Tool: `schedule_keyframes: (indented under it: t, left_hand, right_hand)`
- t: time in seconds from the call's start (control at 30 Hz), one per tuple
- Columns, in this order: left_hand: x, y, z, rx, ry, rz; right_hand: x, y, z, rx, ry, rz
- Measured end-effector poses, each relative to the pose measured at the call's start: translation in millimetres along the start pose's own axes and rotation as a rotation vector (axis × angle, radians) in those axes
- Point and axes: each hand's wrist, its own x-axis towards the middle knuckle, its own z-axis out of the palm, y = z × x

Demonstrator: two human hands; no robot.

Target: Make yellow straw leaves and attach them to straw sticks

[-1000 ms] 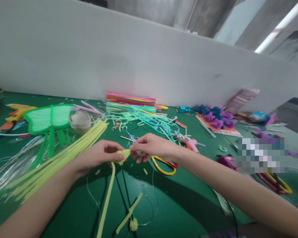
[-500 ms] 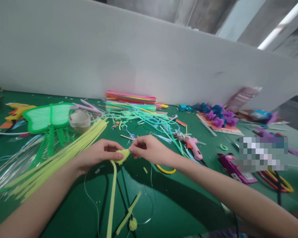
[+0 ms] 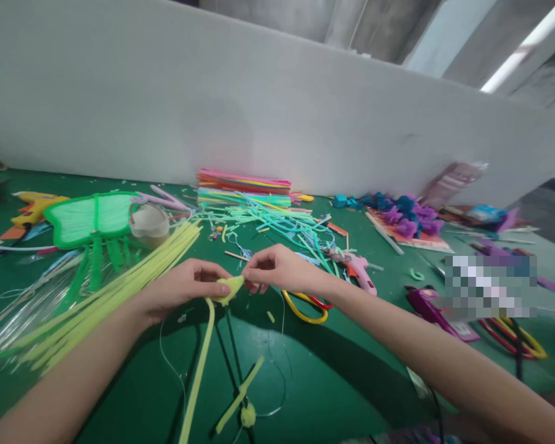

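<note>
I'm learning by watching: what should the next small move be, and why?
Perhaps have the right hand pinch the tip of the yellow piece: it sits at that tip, while the left hand holds the other end.

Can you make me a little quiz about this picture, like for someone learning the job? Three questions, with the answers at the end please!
1. What colour is the glue gun nearest the right hand?
A) yellow
B) pink
C) blue

2. True or false: the purple shapes lie to the left of both hands.

3. Fill in the gap: one long yellow strip runs down from below the ____ hand, close to the small yellow piece at the fingertips.

Key:
1. B, pink.
2. False: the purple shapes lie to the right of both hands.
3. Left: it comes down below the left hand.
</note>
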Motion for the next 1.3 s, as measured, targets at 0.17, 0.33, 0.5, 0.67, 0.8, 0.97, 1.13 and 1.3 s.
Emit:
schedule_keyframes:
  t: [0.17, 0.33, 0.5, 0.67, 0.8, 0.97, 1.13, 1.3]
  left_hand:
    - [-1.8, -0.4, 0.3, -0.004, -0.001, -0.006]
    - [-2.2, -1.6, -0.4, -0.013, 0.001, -0.010]
    - [-0.8, -2.0, 0.1, -0.038, 0.006, -0.017]
    - [-0.7, -2.7, -0.2, -0.042, 0.000, -0.012]
    - [-2.8, -0.9, -0.7, -0.017, -0.020, -0.006]
    - [-4.1, 1.4, -1.5, 0.066, -0.079, 0.027]
    - [-2.6, -1.2, -2.5, 0.251, -0.026, 0.064]
    - [-0.6, -2.6, 0.8, 0.409, 0.013, 0.107]
  right_hand:
    - [2.6, -2.6, -3.1, -0.059, -0.049, -0.006]
    - [2.3, 3.6, -2.3, -0.110, -0.062, -0.083]
    - [0.4, 11.6, 3.1, -0.253, 0.042, -0.215]
    - [-1.2, 12.2, 8.0, -0.448, 0.146, -0.397]
    - [-0.5, 7.7, 5.9, -0.450, 0.098, -0.318]
    - [4.2, 5.6, 5.2, -0.205, -0.121, -0.150]
    - [10.2, 13.2, 12.8, -0.186, -0.100, -0.152]
    - [11.0, 17.8, 18.2, -0.213, -0.022, -0.169]
